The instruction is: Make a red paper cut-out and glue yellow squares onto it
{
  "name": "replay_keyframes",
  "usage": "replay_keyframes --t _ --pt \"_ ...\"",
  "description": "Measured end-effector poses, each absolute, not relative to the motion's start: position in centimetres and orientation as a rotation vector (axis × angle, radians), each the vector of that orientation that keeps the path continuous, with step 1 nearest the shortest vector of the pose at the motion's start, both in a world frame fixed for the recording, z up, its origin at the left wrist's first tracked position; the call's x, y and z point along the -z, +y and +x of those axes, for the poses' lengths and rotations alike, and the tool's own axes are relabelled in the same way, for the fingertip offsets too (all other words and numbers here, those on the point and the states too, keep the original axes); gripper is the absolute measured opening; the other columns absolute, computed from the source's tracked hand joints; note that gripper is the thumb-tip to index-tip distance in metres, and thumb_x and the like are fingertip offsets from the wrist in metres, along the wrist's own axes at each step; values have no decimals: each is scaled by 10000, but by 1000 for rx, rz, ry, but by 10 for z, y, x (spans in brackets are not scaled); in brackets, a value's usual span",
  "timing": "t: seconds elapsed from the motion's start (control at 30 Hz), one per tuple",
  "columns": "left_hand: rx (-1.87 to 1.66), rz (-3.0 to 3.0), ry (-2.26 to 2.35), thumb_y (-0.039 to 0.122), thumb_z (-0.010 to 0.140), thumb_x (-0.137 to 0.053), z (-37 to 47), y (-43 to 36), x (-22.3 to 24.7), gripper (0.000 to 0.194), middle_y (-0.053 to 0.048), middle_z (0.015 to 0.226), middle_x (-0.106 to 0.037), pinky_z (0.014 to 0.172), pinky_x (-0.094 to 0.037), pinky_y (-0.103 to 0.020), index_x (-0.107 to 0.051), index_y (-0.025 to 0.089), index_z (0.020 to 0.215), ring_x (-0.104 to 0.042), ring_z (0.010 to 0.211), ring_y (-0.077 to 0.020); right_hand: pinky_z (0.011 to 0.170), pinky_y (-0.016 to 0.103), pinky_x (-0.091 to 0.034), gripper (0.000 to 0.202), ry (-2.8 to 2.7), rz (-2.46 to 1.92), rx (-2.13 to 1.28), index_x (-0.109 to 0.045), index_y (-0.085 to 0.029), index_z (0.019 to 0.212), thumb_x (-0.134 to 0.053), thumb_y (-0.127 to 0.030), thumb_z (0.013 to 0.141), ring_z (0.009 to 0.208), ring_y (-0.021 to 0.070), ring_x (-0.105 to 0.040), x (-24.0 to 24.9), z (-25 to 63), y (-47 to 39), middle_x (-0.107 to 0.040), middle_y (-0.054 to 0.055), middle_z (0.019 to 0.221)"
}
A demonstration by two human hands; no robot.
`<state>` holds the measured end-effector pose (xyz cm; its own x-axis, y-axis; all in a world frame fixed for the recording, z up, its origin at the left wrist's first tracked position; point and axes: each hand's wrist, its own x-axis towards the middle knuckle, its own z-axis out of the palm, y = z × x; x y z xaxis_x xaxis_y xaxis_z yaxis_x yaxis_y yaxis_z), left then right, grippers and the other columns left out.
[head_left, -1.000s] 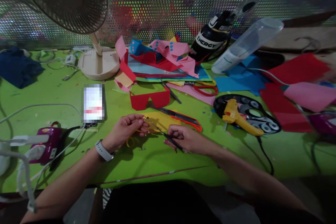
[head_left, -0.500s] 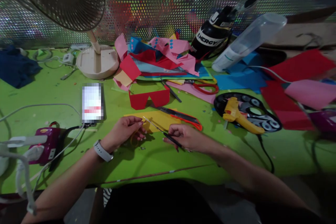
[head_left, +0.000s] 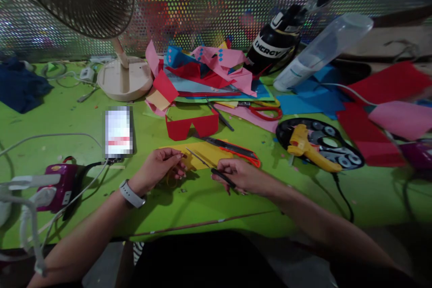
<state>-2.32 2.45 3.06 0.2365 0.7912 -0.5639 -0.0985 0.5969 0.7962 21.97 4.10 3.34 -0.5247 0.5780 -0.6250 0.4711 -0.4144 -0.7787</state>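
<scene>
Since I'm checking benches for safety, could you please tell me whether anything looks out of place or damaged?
Nothing looks clearly spilled or broken. The pink paper scraps look untidy, heaped loosely on flat sheets behind the red paper glasses.

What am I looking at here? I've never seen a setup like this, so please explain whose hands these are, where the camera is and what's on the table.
There is no machine: these are one person's bare hands, seen by a camera worn on the head, looking forward and down. The right hand holds a slim pointed tool with a dark handle. The left hand seems to pinch a thin yellow strip, though it shows faintly.

On the green table, just beyond the hands, lie a yellow sheet, an orange-edged cutter and a red glasses-shaped cutout. To the right, a yellow glue gun rests on a black tray. A fan stands at the back left.
</scene>
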Motion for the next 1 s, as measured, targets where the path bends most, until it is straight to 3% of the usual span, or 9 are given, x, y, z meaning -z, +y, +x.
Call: replay_keyframes --t 0.4,1.0 --pt "-728 663 1091 294 816 -703 -22 22 -32 206 -26 748 -697 542 -494 -178 -627 119 895 -639 577 -77 408 186 -321 489 -1706 -1431 -2104 -458 -204 700 -755 -586 628 462 71 -457 -39 218 37 -500 -74 518" --pt "-707 719 1067 296 833 -677 -26 24 -33 206 -22 745 -698 578 -499 -198 -607 122 919 -641 586 -80 402 185 -322 525 -1739 -1387 -2121 -473 -198 708 -721 -655 632 446 69 -480 -32 222 41 -530 -61 528"
